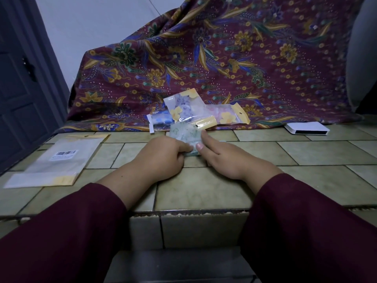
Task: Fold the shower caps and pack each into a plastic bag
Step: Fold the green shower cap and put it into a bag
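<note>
A tiled ledge (234, 186) of pale greenish tiles with dark grout runs across the dim room. Behind it a maroon batik cloth (224, 64) with gold and blue flowers drapes down from above. A dark panelled door (18, 94) stands left beside a white wall (98, 23).
</note>
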